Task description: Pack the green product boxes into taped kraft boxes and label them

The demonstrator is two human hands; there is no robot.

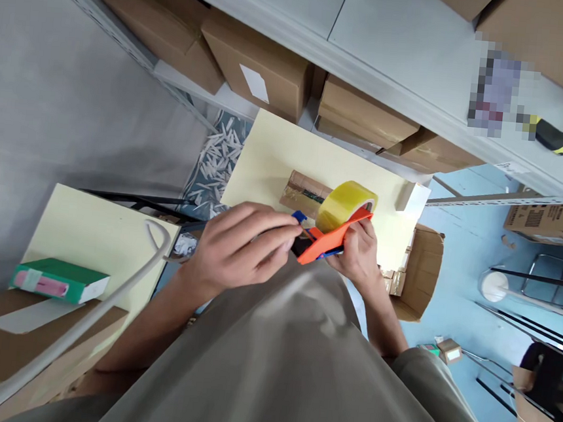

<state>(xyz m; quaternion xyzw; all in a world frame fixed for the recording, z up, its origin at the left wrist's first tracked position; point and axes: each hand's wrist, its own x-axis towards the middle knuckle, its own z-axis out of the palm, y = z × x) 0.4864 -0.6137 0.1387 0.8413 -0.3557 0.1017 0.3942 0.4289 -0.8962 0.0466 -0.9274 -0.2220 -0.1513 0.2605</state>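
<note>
An orange and blue tape dispenser [325,241] is in front of my body, carrying a large roll of yellowish clear packing tape [343,206]. My right hand [361,252] is wrapped round the dispenser's right part, below the roll. At the front end, the fingers of my left hand [243,247] are closed in a pinch by the blue piece. Whether they also grip the loose end of the tape is hidden. Beneath the dispenser, a small brown cardboard box [300,193] with a dark strip along its top lies on the pale yellow table [267,150].
A small white box [411,197] stands at the table's right end. Cardboard boxes [258,61] line the grey shelf [289,5] behind it. A yellow and black handled tool [556,138] rests on the shelf. An open carton [419,269] is at right; a green box [58,280] lies at left.
</note>
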